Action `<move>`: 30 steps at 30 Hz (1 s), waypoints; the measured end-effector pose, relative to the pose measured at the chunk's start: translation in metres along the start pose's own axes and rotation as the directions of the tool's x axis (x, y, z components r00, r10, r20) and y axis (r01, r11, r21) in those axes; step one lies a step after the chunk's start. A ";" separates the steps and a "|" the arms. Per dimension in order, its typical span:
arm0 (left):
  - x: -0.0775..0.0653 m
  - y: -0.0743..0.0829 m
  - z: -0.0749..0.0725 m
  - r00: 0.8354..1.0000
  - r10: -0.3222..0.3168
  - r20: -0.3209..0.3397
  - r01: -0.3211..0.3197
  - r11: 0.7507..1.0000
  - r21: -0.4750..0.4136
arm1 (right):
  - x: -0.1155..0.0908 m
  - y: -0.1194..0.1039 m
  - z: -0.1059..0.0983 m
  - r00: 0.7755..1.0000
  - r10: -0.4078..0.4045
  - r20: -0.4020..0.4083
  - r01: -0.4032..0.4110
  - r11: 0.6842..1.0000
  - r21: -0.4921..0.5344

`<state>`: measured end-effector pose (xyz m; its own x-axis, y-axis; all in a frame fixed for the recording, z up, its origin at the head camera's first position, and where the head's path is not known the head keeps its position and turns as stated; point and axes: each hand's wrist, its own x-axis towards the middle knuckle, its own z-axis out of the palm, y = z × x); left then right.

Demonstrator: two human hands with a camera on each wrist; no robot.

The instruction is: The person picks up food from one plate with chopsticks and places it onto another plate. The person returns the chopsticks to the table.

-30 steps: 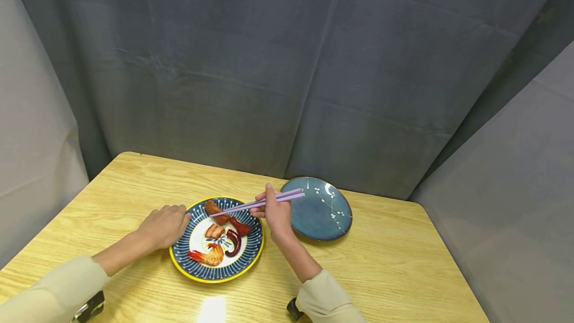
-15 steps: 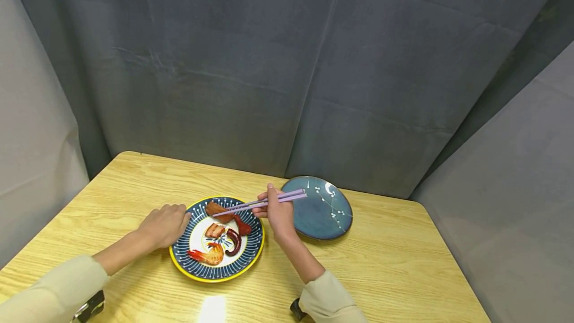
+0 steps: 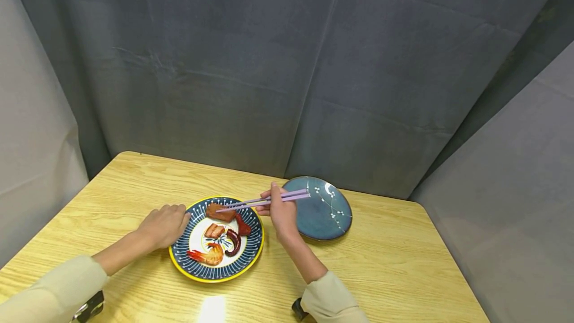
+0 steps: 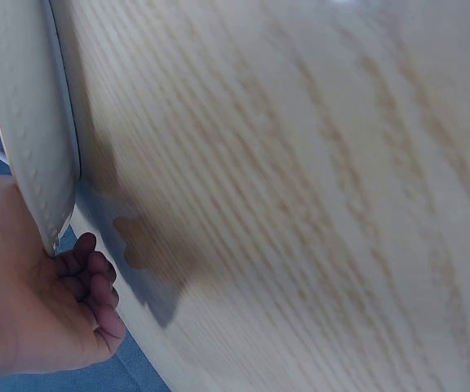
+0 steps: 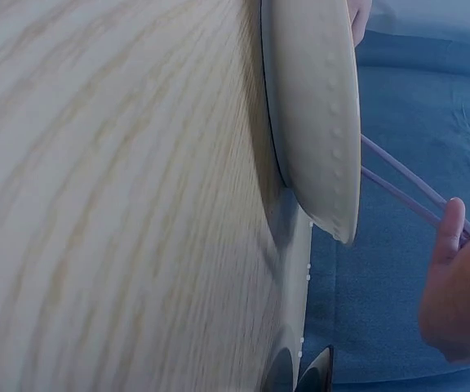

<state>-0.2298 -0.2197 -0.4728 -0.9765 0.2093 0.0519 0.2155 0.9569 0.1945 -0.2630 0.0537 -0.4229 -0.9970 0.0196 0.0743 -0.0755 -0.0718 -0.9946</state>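
Note:
In the head view my left hand (image 3: pixel 162 226) grips the left rim of a blue-and-white patterned plate (image 3: pixel 215 274) with a yellow edge; the left wrist view has the fingers curled under that rim. My right hand (image 3: pixel 281 212) holds a pair of lilac chopsticks (image 3: pixel 251 204). Their tips lie over a brown piece of meat (image 3: pixel 220 213) near the plate's far edge. Beside it sits a dark red piece of food (image 3: pixel 242 225). A small striped meat slice (image 3: pixel 214 231), a curled octopus tentacle (image 3: pixel 233 243) and a shrimp (image 3: pixel 207 254) lie nearer.
A teal oval plate (image 3: pixel 316 218) with a white blossom pattern stands to the right, partly behind my right hand. Both plates rest on a wooden table (image 3: pixel 381 263). Grey curtains (image 3: pixel 215 88) hang close behind the table's far edge.
My right hand and the chopsticks have shifted slightly right. The brown meat piece has turned and moved a little right, against the dark red piece. My left hand keeps its place.

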 end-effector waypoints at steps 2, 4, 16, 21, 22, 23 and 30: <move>0.000 0.000 0.000 1.000 0.001 -0.004 -0.001 1.000 0.000 | 0.003 0.005 -0.001 1.000 -0.007 -0.012 0.008 1.000 0.010; 0.000 0.000 0.000 1.000 0.002 -0.006 -0.002 1.000 0.001 | 0.007 0.010 -0.002 1.000 -0.020 -0.018 0.020 1.000 0.016; 0.001 -0.001 0.003 1.000 -0.006 -0.002 0.006 1.000 0.002 | 0.010 0.021 -0.002 0.994 -0.110 -0.001 0.110 0.994 -0.002; 0.000 -0.001 0.002 1.000 -0.007 0.004 0.007 1.000 -0.001 | 0.010 0.021 -0.002 0.995 -0.096 -0.001 0.096 0.995 -0.019; 0.000 -0.001 0.001 1.000 -0.008 0.006 0.008 1.000 0.000 | 0.010 0.020 -0.003 0.996 -0.084 -0.003 0.084 0.996 -0.015; 0.000 -0.001 0.001 1.000 -0.010 0.007 0.010 1.000 0.000 | 0.010 0.020 -0.003 0.997 -0.073 -0.008 0.073 0.997 -0.020; 0.000 0.000 0.001 1.000 -0.008 0.006 0.008 1.000 0.005 | 0.010 0.018 -0.007 0.998 -0.064 -0.022 0.062 0.995 -0.077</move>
<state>-0.2298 -0.2197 -0.4736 -0.9783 0.2026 0.0443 0.2073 0.9596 0.1900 -0.2746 0.0595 -0.4404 -0.9896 0.0456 0.1364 -0.1362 0.0069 -0.9907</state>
